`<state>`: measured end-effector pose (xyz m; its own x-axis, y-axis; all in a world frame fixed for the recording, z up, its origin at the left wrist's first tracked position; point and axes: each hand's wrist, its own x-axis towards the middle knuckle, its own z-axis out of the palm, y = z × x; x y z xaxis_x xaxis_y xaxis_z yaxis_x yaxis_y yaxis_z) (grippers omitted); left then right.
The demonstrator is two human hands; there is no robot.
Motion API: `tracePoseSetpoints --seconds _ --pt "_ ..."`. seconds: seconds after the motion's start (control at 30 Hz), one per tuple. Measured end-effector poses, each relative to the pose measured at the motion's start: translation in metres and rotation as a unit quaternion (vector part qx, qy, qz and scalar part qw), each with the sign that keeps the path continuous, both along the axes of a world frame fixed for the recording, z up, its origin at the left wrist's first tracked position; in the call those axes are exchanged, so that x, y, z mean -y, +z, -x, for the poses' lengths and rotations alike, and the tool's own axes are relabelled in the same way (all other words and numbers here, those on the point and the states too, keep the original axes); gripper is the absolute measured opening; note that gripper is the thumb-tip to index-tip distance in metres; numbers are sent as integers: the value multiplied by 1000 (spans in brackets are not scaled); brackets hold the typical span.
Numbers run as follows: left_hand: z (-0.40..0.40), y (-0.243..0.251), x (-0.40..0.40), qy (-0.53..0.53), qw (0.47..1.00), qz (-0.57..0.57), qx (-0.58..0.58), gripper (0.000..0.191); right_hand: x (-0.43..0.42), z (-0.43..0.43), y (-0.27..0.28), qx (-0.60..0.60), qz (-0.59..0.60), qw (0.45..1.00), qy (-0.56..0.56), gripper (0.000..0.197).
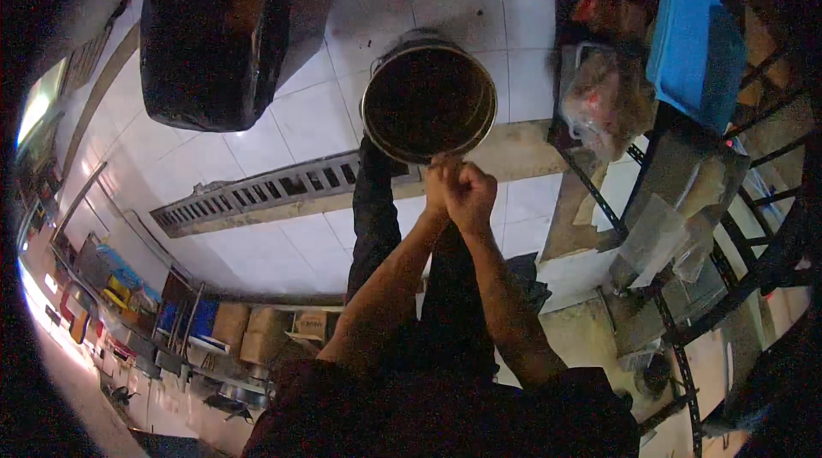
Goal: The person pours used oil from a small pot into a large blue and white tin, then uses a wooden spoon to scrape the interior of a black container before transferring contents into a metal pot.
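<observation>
A deep round metal pot (492,92) is in front of me, its dark inside facing up; what it holds is too dark to make out. At its near rim, my left hand (437,187) has its fingers curled against the edge. Pressed alongside it, my right hand (472,196) is bent into a fist, and whatever lies inside that fist is hidden. Both forearms stretch forward together over my dark trousers (374,214). The pot covers the end of my leg, and I cannot tell whether its base touches the floor.
A slotted floor drain (282,191) crosses the white tiles (302,121). Far left stands a bin lined with black plastic (192,40). Along the right runs a black metal rack (591,191) with plastic bags (607,101) and a blue plastic container (693,40). Cardboard boxes (263,333) sit behind, lower left.
</observation>
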<state>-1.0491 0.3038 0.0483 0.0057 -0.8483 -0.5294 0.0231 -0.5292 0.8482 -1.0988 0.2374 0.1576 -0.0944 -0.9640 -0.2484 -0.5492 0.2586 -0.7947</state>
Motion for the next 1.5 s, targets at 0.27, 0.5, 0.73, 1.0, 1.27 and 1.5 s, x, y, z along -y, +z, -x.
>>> tracePoseSetpoints --seconds 0.27,0.5,0.73,1.0,1.27,1.5 --pt "4 34 49 111 992 26 -49 15 35 -12 35 69 157 984 -38 35" --pt "-15 27 37 -20 994 -25 100 21 22 -11 3 16 69 997 20 35" --pt "-27 94 78 94 971 220 27 27 31 -19 34 67 137 988 26 31" --pt "-22 55 36 38 998 44 17 19 11 -27 15 80 108 988 -81 24" --pt "-15 122 112 -560 790 241 66 22 -20 21 80 -132 54 979 -148 13" --pt "13 143 65 -726 660 183 56 27 -139 41 87 -139 -113 974 -141 24"
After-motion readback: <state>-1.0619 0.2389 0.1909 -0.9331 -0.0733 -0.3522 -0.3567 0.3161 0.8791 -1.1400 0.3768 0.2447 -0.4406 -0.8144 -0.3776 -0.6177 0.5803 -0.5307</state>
